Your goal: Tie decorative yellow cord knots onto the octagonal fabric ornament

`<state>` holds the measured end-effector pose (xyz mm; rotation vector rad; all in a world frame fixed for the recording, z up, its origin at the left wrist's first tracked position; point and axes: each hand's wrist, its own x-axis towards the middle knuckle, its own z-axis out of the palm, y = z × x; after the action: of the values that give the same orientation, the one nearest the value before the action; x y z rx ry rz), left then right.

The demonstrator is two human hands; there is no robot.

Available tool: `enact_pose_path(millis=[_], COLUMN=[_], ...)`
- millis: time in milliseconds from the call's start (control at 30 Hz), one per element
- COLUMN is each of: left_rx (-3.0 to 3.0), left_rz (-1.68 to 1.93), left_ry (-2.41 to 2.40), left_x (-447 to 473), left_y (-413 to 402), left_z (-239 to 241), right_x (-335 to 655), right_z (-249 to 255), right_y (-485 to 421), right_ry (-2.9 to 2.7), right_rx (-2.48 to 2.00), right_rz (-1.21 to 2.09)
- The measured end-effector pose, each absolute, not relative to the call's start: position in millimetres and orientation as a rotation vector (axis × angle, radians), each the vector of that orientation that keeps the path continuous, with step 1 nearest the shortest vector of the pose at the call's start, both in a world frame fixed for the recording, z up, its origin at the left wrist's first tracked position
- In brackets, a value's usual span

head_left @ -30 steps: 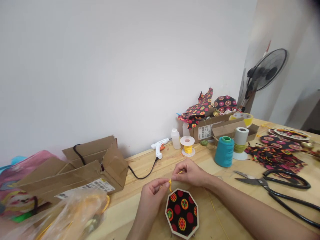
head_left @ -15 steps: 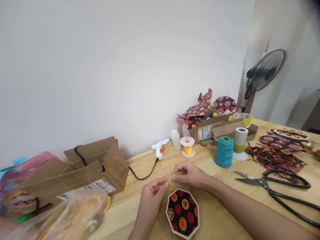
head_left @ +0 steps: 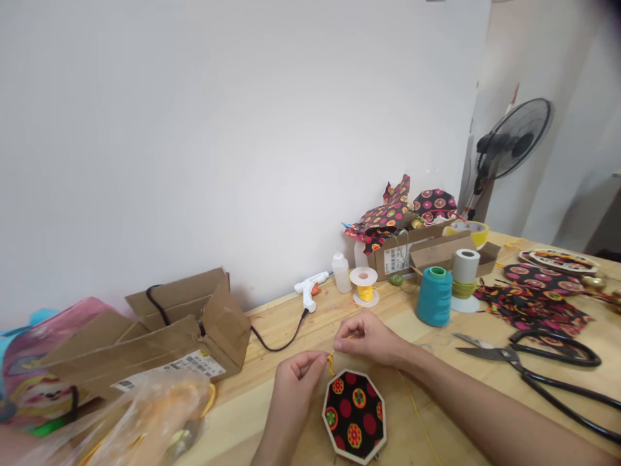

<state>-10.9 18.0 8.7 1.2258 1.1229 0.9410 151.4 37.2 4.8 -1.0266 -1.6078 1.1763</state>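
Observation:
An octagonal wooden frame [head_left: 354, 415] with black fabric, printed with red dots and flowers, lies in front of me on the table. Yellow cord [head_left: 331, 364] comes off its upper left edge. My left hand [head_left: 299, 382] pinches this cord between thumb and forefinger, just above the frame. Close beside it, my right hand [head_left: 365, 335] is closed on the same cord, its fingertips curled together. A loose length of the cord trails out below my right wrist toward the table's near side. The exact knot or loop is too small to make out.
Black-handled scissors [head_left: 514, 356] lie open at right, near fabric scraps [head_left: 538, 309]. A teal thread cone [head_left: 435, 296], a yellow cord spool [head_left: 363, 287] and a white glue gun [head_left: 309, 290] stand behind my hands. Left are a cardboard box [head_left: 165, 346] and a plastic bag [head_left: 150, 414].
My hands have drawn slightly closer, and the yellow strand stretched between them shows less. The octagonal frame stays nearly in place.

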Motion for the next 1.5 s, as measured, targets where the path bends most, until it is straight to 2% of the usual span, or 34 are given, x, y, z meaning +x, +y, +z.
enact_pose_path(millis=[333,733,1500], left_rx=[1.252,1.278,1.261], left_rz=[0.885,0.985,0.918], left_ry=[1.162,1.186,1.09], left_x=[-9.3,-11.8,-9.6], left_y=[21.0,23.6,19.3], left_z=[6.0,-1.7,8.0], right_x=[151.1,149.2,149.1], right_z=[3.7,2.8,1.4], right_y=[38.7,36.5,38.5], right_ry=[-1.599,-1.658,-1.705], right_rx=[-1.04,-1.012,-1.048], right_rz=[1.184,1.233,1.136])
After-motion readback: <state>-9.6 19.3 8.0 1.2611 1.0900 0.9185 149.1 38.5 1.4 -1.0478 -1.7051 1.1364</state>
